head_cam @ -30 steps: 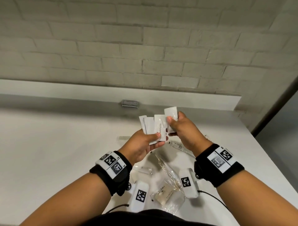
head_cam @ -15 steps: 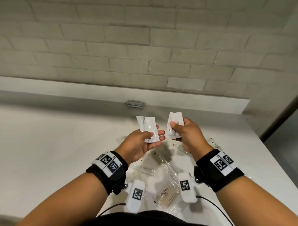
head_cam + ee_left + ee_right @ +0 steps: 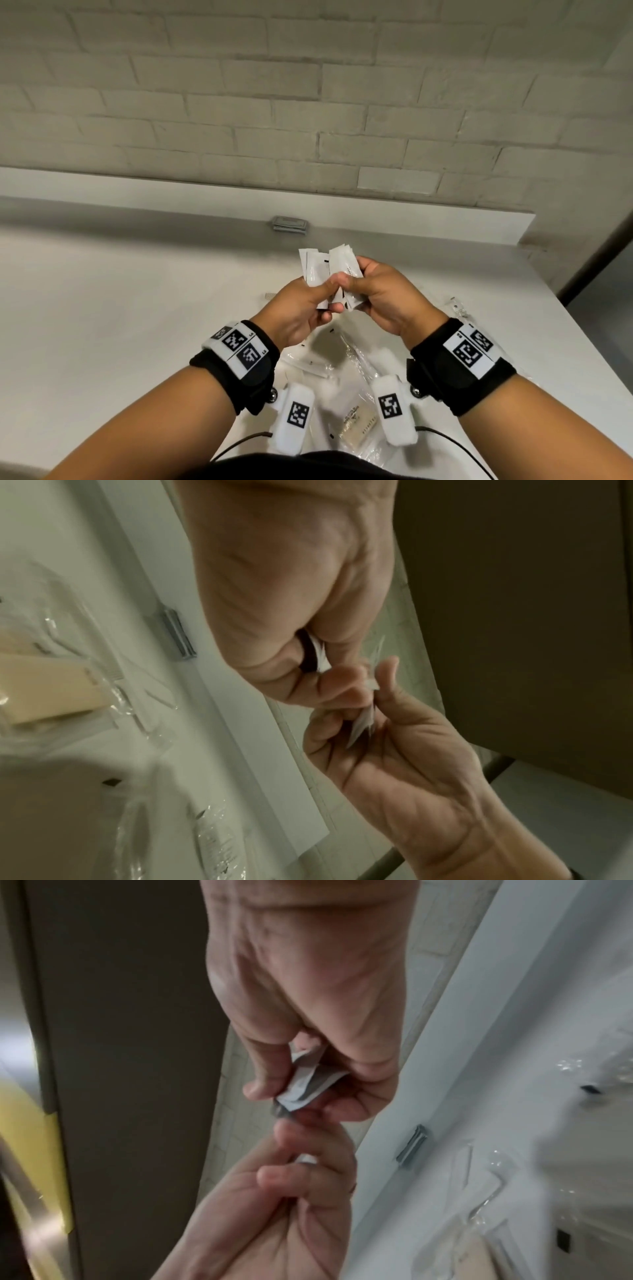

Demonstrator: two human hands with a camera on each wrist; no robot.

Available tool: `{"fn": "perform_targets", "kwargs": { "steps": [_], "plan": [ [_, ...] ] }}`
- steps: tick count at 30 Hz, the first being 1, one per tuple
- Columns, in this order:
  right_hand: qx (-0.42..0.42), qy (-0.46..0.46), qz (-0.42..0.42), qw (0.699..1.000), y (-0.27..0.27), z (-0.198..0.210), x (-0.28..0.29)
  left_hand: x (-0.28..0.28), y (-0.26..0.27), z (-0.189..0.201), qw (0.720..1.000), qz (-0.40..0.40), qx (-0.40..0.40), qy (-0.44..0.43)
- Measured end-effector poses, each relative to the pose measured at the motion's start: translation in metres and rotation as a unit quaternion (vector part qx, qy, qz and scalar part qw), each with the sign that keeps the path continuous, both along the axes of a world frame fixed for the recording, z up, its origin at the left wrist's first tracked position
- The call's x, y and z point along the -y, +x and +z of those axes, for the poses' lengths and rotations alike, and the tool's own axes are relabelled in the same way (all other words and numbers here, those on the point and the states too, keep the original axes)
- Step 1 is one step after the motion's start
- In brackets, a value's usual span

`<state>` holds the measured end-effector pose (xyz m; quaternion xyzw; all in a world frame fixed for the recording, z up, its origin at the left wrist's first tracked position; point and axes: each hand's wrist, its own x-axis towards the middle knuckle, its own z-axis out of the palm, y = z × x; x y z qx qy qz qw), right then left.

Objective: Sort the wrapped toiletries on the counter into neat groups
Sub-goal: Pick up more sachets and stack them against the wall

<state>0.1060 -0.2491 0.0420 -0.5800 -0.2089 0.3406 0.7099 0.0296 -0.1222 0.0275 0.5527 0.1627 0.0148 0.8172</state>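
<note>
In the middle of the head view, both hands meet above the white worktop (image 3: 102, 308) and share a small fan of white sachets (image 3: 320, 270). The left hand (image 3: 301, 308) has its grip pinching the left part of the fan, thumb pressed across the front of the packets and fingers curled behind. The right hand (image 3: 380, 298) has its grip pinching the right part, thumb on the front of one sachet with dark print. The two thumbs touch each other. The sachets stand roughly upright, their tops spread above the fingers.

Below the hands, toward the bottom centre of the frame, clear plastic wrappers (image 3: 329, 359) lie loose on the worktop, and a beige bar in clear wrap (image 3: 358, 419) sits between the wrists. A small grey packet (image 3: 290, 224) lies at the back edge, against the brick wall (image 3: 308, 102).
</note>
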Motion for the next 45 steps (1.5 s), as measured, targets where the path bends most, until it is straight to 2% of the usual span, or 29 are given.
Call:
{"fn": "perform_targets", "kwargs": {
  "steps": [6, 10, 12, 16, 20, 24, 30, 33, 36, 39, 42, 45],
  "plan": [
    [0.024, 0.005, -0.062, 0.998, -0.008, -0.007, -0.008, -0.001, 0.001, 0.0, 1.0, -0.003, -0.007, 0.028],
    [-0.031, 0.082, -0.102, 0.991, -0.005, -0.007, -0.006, -0.006, 0.001, -0.002, 0.999, 0.028, 0.022, -0.041],
    [-0.048, 0.093, -0.077, 0.991, -0.004, -0.005, -0.005, -0.007, 0.0, -0.003, 0.998, 0.011, 0.029, -0.055],
    [-0.013, 0.049, -0.014, 0.999, -0.011, 0.002, -0.009, -0.006, -0.001, -0.002, 0.999, -0.038, 0.02, -0.006],
    [0.031, 0.006, -0.033, 0.999, -0.01, -0.001, -0.01, -0.008, -0.002, -0.002, 0.998, -0.048, -0.014, 0.044],
    [0.034, -0.028, -0.043, 0.998, -0.011, -0.009, -0.011, -0.007, -0.003, -0.005, 0.995, -0.022, -0.029, 0.091],
    [0.054, -0.082, -0.038, 0.994, -0.009, -0.016, -0.012, 0.003, -0.005, -0.003, 0.982, -0.024, -0.045, 0.183],
    [0.07, -0.085, -0.069, 0.992, 0.001, -0.012, -0.006, 0.0, -0.005, 0.001, 0.988, 0.001, -0.057, 0.142],
    [0.052, -0.069, -0.097, 0.992, 0.012, -0.008, 0.002, -0.01, -0.008, 0.006, 0.997, -0.02, -0.022, 0.07],
    [0.028, -0.047, -0.121, 0.991, 0.023, -0.003, 0.01, -0.016, -0.008, 0.005, 0.998, -0.035, 0.018, 0.053],
    [0.014, -0.032, -0.096, 0.995, 0.026, 0.005, 0.011, -0.018, -0.005, 0.001, 0.998, 0.003, 0.026, 0.056],
    [-0.019, -0.016, -0.025, 0.999, 0.021, 0.006, 0.005, -0.015, -0.004, -0.001, 0.997, 0.007, 0.036, 0.065]
  ]
}}
